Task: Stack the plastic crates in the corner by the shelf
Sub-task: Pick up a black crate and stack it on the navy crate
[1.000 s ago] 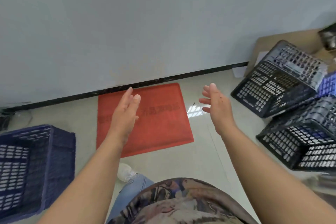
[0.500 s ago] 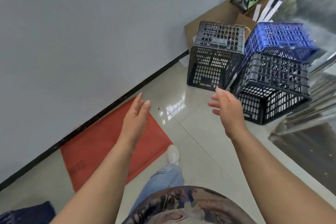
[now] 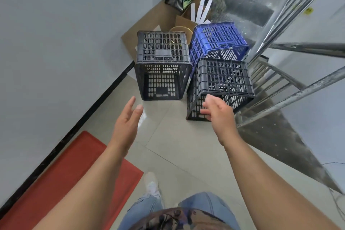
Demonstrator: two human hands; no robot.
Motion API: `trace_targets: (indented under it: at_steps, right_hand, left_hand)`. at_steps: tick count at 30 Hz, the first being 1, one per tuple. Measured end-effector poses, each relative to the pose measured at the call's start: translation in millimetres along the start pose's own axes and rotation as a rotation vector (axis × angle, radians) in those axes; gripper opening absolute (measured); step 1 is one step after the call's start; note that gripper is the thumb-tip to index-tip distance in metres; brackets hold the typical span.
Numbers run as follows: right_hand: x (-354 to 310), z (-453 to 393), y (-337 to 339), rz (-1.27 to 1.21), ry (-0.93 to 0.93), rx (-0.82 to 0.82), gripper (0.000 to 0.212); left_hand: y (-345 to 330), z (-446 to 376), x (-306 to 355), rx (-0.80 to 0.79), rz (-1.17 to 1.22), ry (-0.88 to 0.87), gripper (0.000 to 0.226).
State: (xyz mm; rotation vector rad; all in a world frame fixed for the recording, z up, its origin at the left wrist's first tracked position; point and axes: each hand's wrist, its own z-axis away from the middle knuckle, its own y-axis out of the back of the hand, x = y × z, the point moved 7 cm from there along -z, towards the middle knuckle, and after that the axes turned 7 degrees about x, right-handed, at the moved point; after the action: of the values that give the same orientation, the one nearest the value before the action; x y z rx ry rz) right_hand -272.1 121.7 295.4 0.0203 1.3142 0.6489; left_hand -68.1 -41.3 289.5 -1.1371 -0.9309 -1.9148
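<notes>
Metal shelf (image 3: 291,73) at right, three plastic crates clustered beside it on the tiled floor (image 3: 173,147), two black crates (image 3: 162,65) in front, blue crate (image 3: 218,41) behind, red mat (image 3: 61,179) by the wall, left hand (image 3: 127,123) and right hand (image 3: 218,114) both spread and empty, reaching toward them

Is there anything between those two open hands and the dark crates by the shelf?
Nothing visible. Only bare floor tile lies between the left hand and the left dark crate. The right hand already overlaps the near dark crate; contact unclear.

Blue crate (image 3: 217,40) partly hidden, perhaps tilted; shelf (image 3: 291,46) edge-cropped.
</notes>
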Motion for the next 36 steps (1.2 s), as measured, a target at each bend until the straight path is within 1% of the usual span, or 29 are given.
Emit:
trace_targets:
  at_steps: [4, 7, 12, 17, 21, 24, 26, 30, 33, 36]
  right_hand:
    - [0.3, -38.6, 14.9, -0.053, -0.039, 0.026, 0.038]
    - [8.9, -72.8, 37.1, -0.063, -0.063, 0.04, 0.039]
    - [30.3, -144.4, 72.9, -0.027, -0.086, 0.002, 0.04]
    - [52.5, -218.8, 101.4, 0.047, -0.092, -0.037, 0.039]
    - [72.5, -269.4, 113.7, 0.154, -0.081, -0.058, 0.038]
    - [89.4, -298.3, 111.5, 0.218, -0.083, -0.091, 0.047]
    - [99.1, -313.9, 105.1, 0.303, -0.05, -0.125, 0.049]
    - [124.3, -342.9, 81.9, 0.567, 0.049, -0.259, 0.048]
    - [148.8, -359.3, 65.6, 0.756, 0.078, -0.349, 0.048]
    - [164.8, -370.7, 52.9, 0.933, 0.12, -0.379, 0.05]
  left_hand:
    - [-42.8, -29.2, 12.0, -0.044, -0.026, -0.001, 0.051]
    - [-79.8, -41.4, 14.7, -0.046, -0.031, 0.015, 0.05]
    - [-147.0, -56.5, 18.2, 0.03, -0.026, 0.056, 0.049]
    - [-224.1, -75.4, 8.5, 0.077, -0.003, 0.12, 0.048]
    - [-271.5, -97.0, -3.3, 0.067, -0.032, 0.12, 0.044]
    - [-292.5, -112.4, -14.0, 0.056, -0.028, 0.143, 0.044]
    - [-301.8, -123.1, -22.7, 0.046, -0.037, 0.159, 0.046]
    - [-311.3, -140.6, -46.2, 0.065, -0.023, 0.239, 0.048]
    - [-314.4, -146.7, -61.5, 0.086, -0.01, 0.271, 0.049]
    - [-315.6, -149.4, -77.0, 0.091, -0.008, 0.292, 0.051]
